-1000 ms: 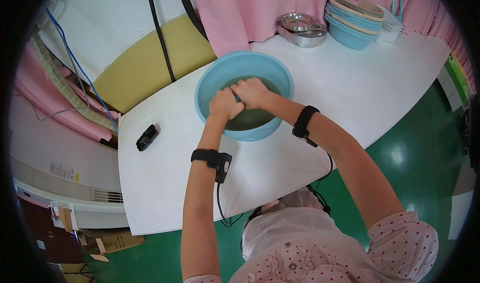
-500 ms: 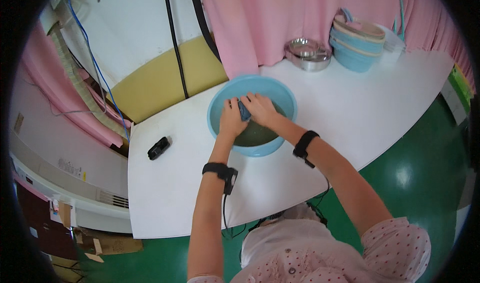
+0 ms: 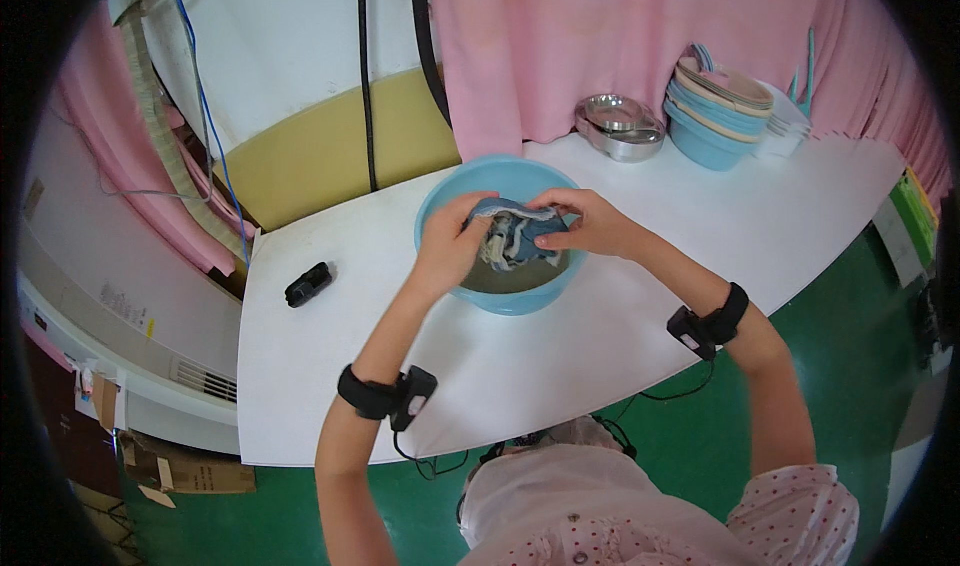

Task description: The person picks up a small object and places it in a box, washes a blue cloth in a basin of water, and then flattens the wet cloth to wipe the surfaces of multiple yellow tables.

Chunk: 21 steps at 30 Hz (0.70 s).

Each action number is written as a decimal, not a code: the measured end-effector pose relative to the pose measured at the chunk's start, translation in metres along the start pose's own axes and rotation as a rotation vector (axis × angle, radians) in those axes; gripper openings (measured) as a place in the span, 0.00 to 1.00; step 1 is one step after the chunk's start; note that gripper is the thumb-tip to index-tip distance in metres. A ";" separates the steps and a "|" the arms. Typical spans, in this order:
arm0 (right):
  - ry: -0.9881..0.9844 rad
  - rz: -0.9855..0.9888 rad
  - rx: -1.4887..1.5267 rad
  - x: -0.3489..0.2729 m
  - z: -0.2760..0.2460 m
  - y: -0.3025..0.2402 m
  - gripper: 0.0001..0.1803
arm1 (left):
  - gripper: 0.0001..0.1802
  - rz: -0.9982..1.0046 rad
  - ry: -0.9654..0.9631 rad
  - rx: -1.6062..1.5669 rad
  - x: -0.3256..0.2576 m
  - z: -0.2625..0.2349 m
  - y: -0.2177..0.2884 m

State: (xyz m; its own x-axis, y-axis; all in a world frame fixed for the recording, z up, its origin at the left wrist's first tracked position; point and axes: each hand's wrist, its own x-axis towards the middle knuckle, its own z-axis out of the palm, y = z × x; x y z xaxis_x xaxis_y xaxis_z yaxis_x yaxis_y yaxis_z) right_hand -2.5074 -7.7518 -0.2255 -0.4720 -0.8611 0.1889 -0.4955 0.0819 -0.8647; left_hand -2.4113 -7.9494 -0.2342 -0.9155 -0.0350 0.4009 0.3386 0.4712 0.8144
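Note:
Both my hands hold a bunched blue cloth (image 3: 516,238) with pale, frayed-looking edges, over a light blue plastic basin (image 3: 518,304). Murky brownish water (image 3: 490,280) lies in the basin below it. My left hand (image 3: 450,239) grips the cloth's left side, its fingertips partly hidden behind the fabric. On the right side, my right hand (image 3: 588,224) pinches the cloth between thumb and fingers. Each forearm wears a black strap with a small box and a cable.
A small black device (image 3: 308,284) lies on the white table (image 3: 330,386) left of the basin. Steel bowls (image 3: 622,128), a stack of blue and beige basins (image 3: 712,126) and white containers (image 3: 785,121) stand at the back right, before a pink curtain (image 3: 570,36). Cardboard (image 3: 190,466) sits on the green floor.
My hands have lifted and moved apart, and the cloth, earlier mostly hidden and squeezed between them, is now loosened and spread wider. The view has shifted slightly.

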 end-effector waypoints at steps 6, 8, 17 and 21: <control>-0.021 0.057 0.230 -0.009 -0.031 -0.015 0.10 | 0.13 0.001 0.138 -0.122 0.003 0.011 0.028; 0.108 0.081 0.201 -0.019 -0.050 -0.043 0.07 | 0.13 0.041 0.176 -0.097 0.002 0.016 0.045; 0.166 0.075 -0.020 -0.057 -0.076 -0.102 0.11 | 0.15 0.154 -0.440 -0.136 -0.003 0.028 0.055; 0.025 0.140 -0.299 -0.083 -0.097 -0.078 0.20 | 0.16 0.254 -0.377 0.054 -0.006 0.038 0.048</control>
State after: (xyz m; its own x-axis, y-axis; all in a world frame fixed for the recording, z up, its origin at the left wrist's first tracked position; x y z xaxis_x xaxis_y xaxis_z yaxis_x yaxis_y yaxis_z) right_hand -2.5000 -7.6383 -0.1284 -0.5663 -0.8190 0.0928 -0.6154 0.3452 -0.7086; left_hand -2.3980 -7.8931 -0.2129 -0.8233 0.4065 0.3961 0.5601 0.4690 0.6829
